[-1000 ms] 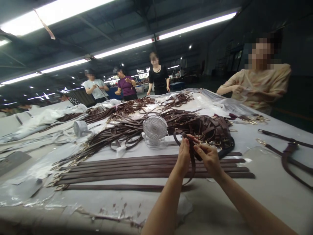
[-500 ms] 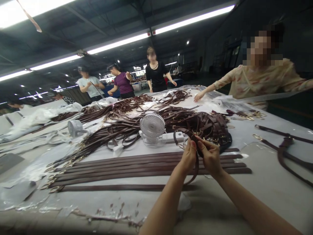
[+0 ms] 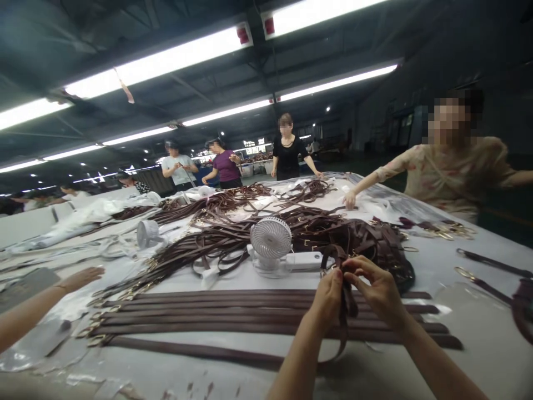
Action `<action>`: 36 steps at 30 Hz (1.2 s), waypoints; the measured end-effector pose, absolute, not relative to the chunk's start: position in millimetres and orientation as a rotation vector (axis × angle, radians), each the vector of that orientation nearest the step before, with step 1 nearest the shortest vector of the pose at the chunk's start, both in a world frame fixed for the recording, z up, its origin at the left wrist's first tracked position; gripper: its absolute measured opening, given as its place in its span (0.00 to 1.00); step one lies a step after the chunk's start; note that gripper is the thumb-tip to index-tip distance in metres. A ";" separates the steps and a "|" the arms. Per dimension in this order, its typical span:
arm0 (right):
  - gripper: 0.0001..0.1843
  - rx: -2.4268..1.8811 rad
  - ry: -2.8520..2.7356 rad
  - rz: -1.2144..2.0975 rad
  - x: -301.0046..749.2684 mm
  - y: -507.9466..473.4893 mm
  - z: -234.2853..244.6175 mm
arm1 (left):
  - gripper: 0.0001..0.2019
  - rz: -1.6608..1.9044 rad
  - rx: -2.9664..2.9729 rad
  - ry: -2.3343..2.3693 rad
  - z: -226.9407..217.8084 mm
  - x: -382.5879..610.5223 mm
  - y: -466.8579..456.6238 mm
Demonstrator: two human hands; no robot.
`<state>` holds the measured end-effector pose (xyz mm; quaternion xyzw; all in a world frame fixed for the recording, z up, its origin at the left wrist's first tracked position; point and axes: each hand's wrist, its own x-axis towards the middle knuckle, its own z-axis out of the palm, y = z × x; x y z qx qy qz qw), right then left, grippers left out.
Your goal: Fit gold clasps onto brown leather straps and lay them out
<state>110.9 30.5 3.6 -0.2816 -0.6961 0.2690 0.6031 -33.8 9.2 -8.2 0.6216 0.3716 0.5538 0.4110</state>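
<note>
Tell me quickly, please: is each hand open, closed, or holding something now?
Left hand: holding the brown leather strap.
Right hand: holding the same strap.

Own body: bare left forearm [image 3: 297, 355] and right forearm [image 3: 433, 361] enter from 6 o'clock, both slim, tapering to narrow wrists; left hand [image 3: 328, 297] and right hand [image 3: 377, 291] ungloved, fingers slender.

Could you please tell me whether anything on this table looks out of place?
One thing stands out: the lowest brown leather strap looks askew. It slants toward the near table edge instead of lying parallel to the neat row of straps just above it.
</note>
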 end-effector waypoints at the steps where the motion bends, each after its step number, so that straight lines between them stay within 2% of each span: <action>1: 0.08 -0.670 -1.620 0.618 110.8 32.3 2.5 | 0.34 1.396 1.579 0.960 -10.7 -34.8 11.1; 5: 0.12 -0.810 -1.576 0.639 109.5 37.5 -3.5 | 0.38 1.348 1.569 1.101 -13.4 -35.9 14.3; 12: 0.22 -0.922 -1.111 0.737 126.3 65.3 -15.3 | 0.42 1.218 1.611 1.056 -10.7 -24.4 13.8; 20: 0.25 -0.807 -0.692 0.630 165.1 90.6 -11.1 | 0.33 1.183 1.785 1.088 -13.1 -3.2 -0.2; 22: 0.26 -0.751 -0.712 0.700 159.5 84.4 -3.9 | 0.30 1.203 1.817 1.133 -13.8 -3.3 -2.1; 28: 0.22 -0.475 -1.035 1.360 123.6 49.4 12.4 | 0.27 1.340 1.637 0.973 -15.9 -11.3 6.2; 32: 0.23 -0.384 -1.035 1.389 118.4 38.8 18.4 | 0.27 1.491 1.406 0.998 -8.8 -13.6 10.9; 36: 0.27 -0.411 -1.147 1.347 121.7 33.9 22.3 | 0.30 1.455 1.121 0.864 -1.3 -15.6 12.0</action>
